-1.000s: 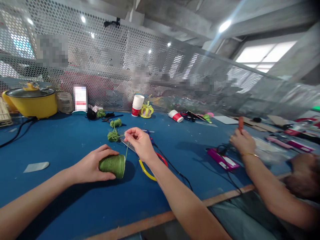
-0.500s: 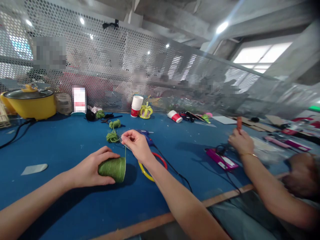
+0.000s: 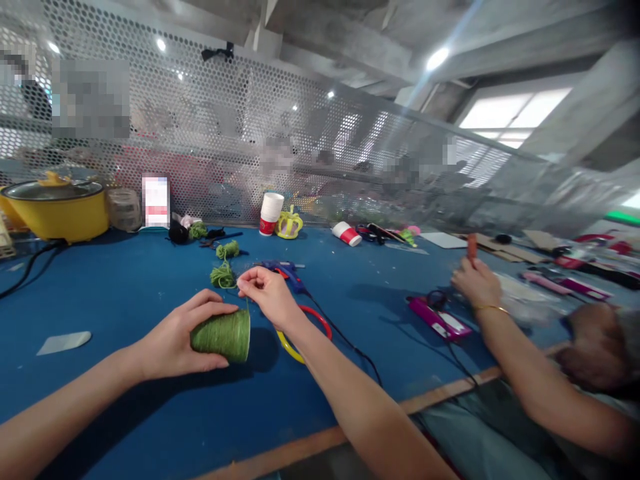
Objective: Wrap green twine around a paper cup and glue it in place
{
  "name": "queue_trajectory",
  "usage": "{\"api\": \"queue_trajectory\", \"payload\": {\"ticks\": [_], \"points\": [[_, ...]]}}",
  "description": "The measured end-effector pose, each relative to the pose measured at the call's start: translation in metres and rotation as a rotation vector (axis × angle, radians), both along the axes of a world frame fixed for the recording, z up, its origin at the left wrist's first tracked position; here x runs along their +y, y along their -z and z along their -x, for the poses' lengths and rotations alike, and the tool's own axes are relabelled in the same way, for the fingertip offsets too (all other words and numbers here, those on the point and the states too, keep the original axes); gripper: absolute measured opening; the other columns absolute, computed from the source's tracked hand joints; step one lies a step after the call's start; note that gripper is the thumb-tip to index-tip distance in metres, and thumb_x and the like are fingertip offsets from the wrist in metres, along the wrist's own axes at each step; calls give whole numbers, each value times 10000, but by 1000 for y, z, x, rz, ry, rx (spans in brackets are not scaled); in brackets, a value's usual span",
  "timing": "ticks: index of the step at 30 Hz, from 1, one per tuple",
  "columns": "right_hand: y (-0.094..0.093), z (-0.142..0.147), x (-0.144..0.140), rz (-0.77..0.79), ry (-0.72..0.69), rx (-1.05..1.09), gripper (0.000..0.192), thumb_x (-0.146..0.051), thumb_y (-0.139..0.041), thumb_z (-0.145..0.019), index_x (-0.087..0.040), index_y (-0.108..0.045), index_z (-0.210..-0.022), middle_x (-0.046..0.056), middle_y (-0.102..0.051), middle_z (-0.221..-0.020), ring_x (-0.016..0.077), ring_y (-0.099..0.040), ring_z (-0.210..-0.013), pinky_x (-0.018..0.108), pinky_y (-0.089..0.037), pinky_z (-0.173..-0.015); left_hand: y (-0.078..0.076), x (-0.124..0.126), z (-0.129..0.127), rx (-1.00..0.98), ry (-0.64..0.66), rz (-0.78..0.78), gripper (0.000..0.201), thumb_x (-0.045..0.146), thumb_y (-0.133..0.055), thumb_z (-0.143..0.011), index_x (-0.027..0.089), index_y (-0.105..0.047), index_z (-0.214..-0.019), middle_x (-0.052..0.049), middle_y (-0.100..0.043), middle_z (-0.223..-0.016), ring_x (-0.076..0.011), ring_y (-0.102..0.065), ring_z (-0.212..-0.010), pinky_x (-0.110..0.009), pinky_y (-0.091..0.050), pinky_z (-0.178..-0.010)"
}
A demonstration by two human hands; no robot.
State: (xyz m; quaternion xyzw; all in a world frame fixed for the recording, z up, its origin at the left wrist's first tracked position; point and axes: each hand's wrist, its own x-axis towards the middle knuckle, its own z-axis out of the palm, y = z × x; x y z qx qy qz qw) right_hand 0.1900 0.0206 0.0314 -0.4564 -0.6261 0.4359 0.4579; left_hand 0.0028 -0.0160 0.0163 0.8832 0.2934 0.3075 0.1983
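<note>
My left hand [image 3: 170, 337] is wrapped round a cup-shaped form [image 3: 223, 337] covered in wound green yarn. It lies tilted on its side, its pale rim facing right. Above that rim, my right hand [image 3: 273, 293] has thumb and forefinger pinched together. A thin green strand [image 3: 248, 305] runs from the pinch down to the rim. Just beyond the fingertips lies a loose bundle of green yarn [image 3: 223, 275], with a smaller green yarn ball [image 3: 228, 250] behind it. My right forearm partly covers a red and yellow ring [image 3: 323, 320].
A blue glue gun [image 3: 293, 275] with a black cord lies behind my right hand. Paper cups [image 3: 271, 215] and a yellow crown-shaped piece [image 3: 289, 223] stand by the mesh. At left are a yellow pot [image 3: 60, 210] and a pale strip [image 3: 64, 342]. A co-worker's hand [image 3: 476, 283] is near a purple device [image 3: 439, 317].
My right hand has lowered slightly toward the rim, and more of the glue gun shows behind it. My left hand keeps its grip on the yarn-covered cup. The view has shifted a little.
</note>
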Motion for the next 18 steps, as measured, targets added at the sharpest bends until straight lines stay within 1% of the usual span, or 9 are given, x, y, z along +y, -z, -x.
{"api": "queue_trajectory", "payload": {"ticks": [10,18], "points": [[1,3,-3,81,-30,4,69,-194,-597,-713,-159,-548,-680,-27,-570,-568,89,-514,-539,227,-379,-566,0,0,1,-49,-22,-38,499,333,-634,-716,223,-470,-1175,-88,-472,-1118,-237,-511,-1013,-360,-450,-857],[5,4,-2,129,-48,34,65,-188,-612,-694,-157,-558,-675,-38,-544,-558,68,-423,-480,208,-314,-498,3,0,1,-85,-50,-93,486,325,-629,-725,236,-471,-1176,-82,-490,-1109,-231,-528,-999,-340,-460,-843]]}}
